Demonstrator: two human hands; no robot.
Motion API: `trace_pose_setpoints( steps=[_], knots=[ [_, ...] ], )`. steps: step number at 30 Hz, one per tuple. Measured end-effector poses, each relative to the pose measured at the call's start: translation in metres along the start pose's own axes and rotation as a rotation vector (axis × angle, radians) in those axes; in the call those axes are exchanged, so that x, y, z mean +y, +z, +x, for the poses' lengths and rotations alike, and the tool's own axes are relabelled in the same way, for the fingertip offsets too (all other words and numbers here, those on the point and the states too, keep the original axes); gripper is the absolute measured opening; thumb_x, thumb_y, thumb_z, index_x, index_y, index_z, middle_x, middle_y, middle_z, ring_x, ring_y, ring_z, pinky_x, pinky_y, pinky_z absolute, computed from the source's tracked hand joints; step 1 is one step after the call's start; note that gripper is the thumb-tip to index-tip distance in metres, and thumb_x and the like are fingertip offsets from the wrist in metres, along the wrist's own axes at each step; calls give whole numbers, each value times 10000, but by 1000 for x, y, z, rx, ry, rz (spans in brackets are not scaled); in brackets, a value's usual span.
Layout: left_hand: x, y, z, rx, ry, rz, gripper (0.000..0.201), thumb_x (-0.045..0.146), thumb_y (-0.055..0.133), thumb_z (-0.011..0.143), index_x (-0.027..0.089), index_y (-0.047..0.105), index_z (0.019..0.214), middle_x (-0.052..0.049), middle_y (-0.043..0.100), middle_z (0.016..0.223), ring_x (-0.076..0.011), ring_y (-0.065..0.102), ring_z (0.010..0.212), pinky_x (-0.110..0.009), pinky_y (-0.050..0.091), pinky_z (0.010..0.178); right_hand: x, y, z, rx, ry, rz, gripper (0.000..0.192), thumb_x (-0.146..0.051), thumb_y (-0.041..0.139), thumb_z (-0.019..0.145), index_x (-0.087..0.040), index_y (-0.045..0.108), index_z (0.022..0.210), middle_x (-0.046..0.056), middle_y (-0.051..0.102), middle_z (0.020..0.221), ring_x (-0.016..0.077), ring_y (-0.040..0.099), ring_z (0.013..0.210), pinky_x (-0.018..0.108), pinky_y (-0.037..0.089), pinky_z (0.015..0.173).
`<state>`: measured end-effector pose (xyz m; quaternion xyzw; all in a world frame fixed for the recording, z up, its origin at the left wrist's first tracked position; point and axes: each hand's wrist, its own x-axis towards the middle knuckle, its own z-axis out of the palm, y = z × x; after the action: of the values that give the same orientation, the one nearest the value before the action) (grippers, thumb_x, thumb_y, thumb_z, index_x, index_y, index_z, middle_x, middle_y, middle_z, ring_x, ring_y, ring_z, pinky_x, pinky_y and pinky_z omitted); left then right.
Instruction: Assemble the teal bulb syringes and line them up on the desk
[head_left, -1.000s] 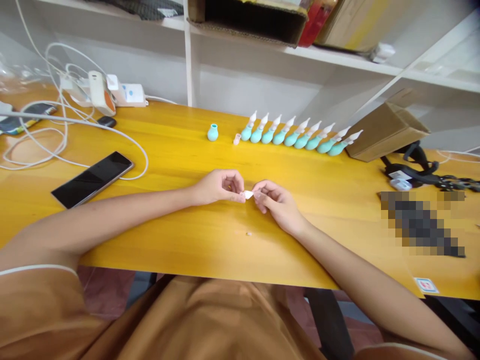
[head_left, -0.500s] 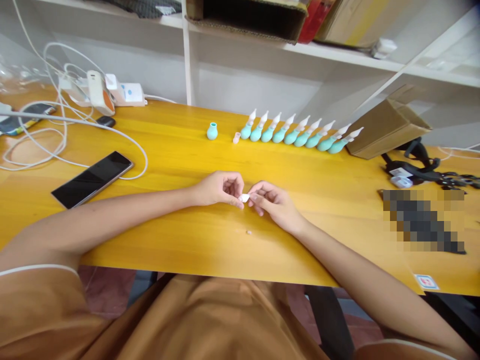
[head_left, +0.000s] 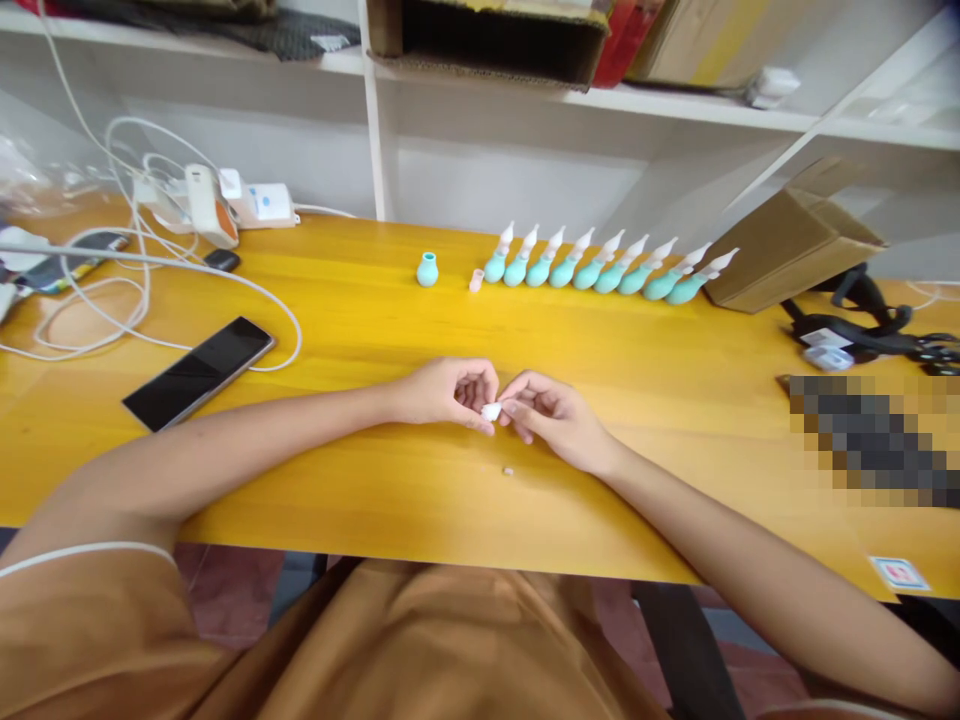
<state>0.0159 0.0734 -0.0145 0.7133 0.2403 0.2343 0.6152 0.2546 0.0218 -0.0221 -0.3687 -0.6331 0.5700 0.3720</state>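
My left hand [head_left: 463,393] pinches a small white nozzle tip [head_left: 491,411] between thumb and fingers, low over the table. On its other side, the fingertips of my right hand [head_left: 553,415] close on the tip's narrow end. Fingers cover part of it. A tiny pale piece [head_left: 508,471] lies on the table just below the hands. Farther back stand an open-necked turquoise bulb [head_left: 427,270] and a small pink collar [head_left: 476,281]. To their right is a row of several turquoise bulb aspirators [head_left: 560,272] with pale collars and white pointed tips.
A phone [head_left: 199,373] lies left on the yellow wooden table [head_left: 360,480]. White cables [head_left: 142,270] and a power strip [head_left: 266,205] sit behind it. A cardboard box [head_left: 795,240], black straps [head_left: 847,330] and a blurred dark item [head_left: 870,440] occupy the right. Shelving [head_left: 375,130] backs the table.
The camera view has shifted slightly. Both hands still hold the white nozzle tip, which is turned a little between the fingers. The things on the table have stayed in place.
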Motion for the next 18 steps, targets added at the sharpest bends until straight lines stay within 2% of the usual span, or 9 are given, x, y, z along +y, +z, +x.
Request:
trace_pose_setpoints(
  steps=[12, 18],
  knots=[
    [2, -3, 1, -61, -27, -48, 506, 362, 1044, 645, 181, 666, 929, 10, 714, 824, -130, 615, 730, -288, 478, 691, -4, -1, 1, -40, 2, -8, 417, -591, 804, 965, -193, 689, 1013, 19, 734, 820, 87, 551, 550, 241, 466, 524],
    [4, -4, 1, -79, -35, -16, 463, 380, 1021, 687, 186, 677, 929, 1, 732, 828, -139, 629, 745, -297, 476, 704, -4, -2, -1, -52, 12, -23, 414, -590, 802, 966, -196, 687, 1015, 23, 746, 827, 89, 549, 557, 245, 460, 530]
  ],
)
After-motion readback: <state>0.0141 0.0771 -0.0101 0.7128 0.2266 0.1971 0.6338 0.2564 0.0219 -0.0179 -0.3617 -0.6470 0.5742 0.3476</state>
